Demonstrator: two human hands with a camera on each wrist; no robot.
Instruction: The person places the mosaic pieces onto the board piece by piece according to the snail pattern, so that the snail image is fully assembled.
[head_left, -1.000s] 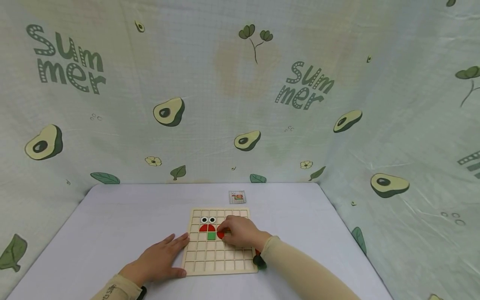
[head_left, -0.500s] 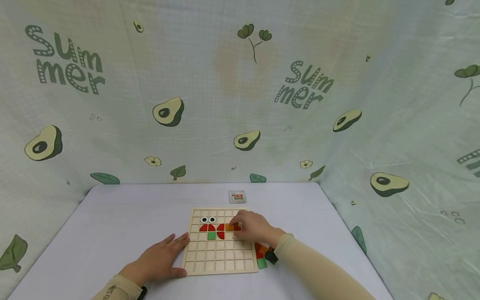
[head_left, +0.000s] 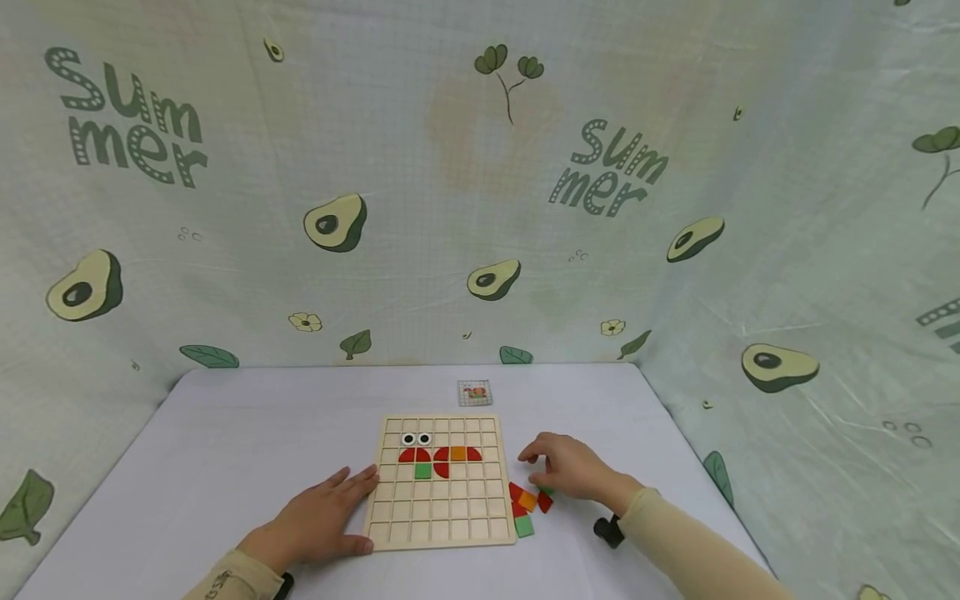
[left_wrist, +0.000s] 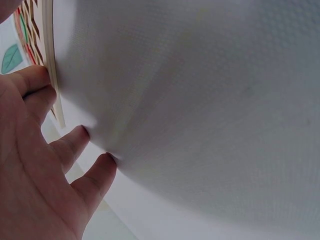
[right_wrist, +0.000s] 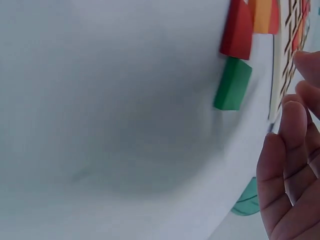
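A wooden grid board (head_left: 438, 533) lies on the white table. Two white eye tiles (head_left: 416, 439), several red quarter-circle tiles (head_left: 442, 471), one orange square tile (head_left: 458, 453) and one green square tile (head_left: 423, 472) sit in its cells. My left hand (head_left: 315, 517) rests flat at the board's left edge, its fingertips touching the rim in the left wrist view. Right of the board hovers my right hand (head_left: 573, 471), fingers loosely bent and holding nothing. Below it lie loose tiles: a green square (head_left: 523, 526), an orange square (head_left: 528, 500) and red quarter circles (head_left: 545, 502), some partly covered.
Behind the board lies a small picture card (head_left: 475, 393) with a coloured pattern on a grid. A patterned cloth (head_left: 420, 167) hangs around the back and sides of the table. A black wrist strap (head_left: 609, 531) shows at the right sleeve.
My right hand has left the tiles on the board and moved right, above the loose tiles. The orange square and the red quarter circle beside it are now uncovered. My left hand stays put.
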